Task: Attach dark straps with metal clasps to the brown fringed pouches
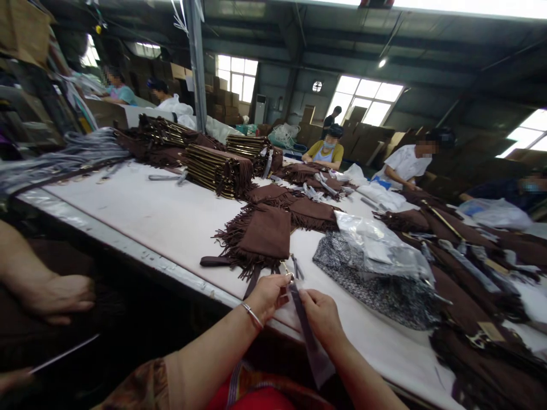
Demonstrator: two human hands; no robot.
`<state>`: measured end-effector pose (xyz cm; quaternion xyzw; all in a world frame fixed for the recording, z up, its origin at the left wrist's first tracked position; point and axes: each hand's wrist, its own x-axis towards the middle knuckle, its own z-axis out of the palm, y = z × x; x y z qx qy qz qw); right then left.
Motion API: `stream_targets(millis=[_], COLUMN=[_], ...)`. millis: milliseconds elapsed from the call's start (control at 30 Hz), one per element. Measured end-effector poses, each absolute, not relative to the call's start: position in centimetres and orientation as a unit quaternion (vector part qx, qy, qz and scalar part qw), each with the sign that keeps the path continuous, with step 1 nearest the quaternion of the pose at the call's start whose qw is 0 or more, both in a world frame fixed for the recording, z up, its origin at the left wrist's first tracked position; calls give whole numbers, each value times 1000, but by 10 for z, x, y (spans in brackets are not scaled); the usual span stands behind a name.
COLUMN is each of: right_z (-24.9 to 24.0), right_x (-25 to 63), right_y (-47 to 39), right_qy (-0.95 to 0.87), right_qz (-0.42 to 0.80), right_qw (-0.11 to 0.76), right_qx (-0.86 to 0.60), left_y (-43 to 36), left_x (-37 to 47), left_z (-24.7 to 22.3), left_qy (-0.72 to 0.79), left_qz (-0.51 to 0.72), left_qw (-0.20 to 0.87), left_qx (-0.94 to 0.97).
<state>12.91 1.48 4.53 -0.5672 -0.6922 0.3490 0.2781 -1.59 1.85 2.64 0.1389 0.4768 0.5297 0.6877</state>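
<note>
My left hand (270,295), with a silver bangle at the wrist, pinches the metal-clasp end of a dark brown strap (304,313). My right hand (319,319) grips the same strap a little lower. A clear plastic sleeve seems to cover the strap's lower part, which hangs past the table edge. Just beyond my hands lies a brown fringed pouch (267,230) with a dark wrist loop (215,261) at its left. To the right, a black-and-white knitted-looking piece (371,290) lies under a clear plastic bag (371,239).
Stacks of brown pouches with gold zips (213,168) stand farther back on the white table (128,210). More brown bags (465,296) crowd the right. At far left are grey wrapped straps (85,151) and another person's hand (64,296). Several people work across the table.
</note>
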Motion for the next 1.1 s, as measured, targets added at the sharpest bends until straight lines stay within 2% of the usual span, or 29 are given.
stream_targets(millis=[467,700,1100], right_z=[38,36,39], right_x=[120,131,100], right_y=[19,16,37], right_qy=[-617,-620,-523], right_qz=[446,436,504], right_qw=[297,300,339], right_qx=[-575,-579,-598], left_y=[44,53,44], left_x=[-34,-30,-32], left_z=[28,33,33], left_qy=[503,539,497], left_qz=[492,466,485], left_qw=[703,689,703], left_qx=[103,133,155])
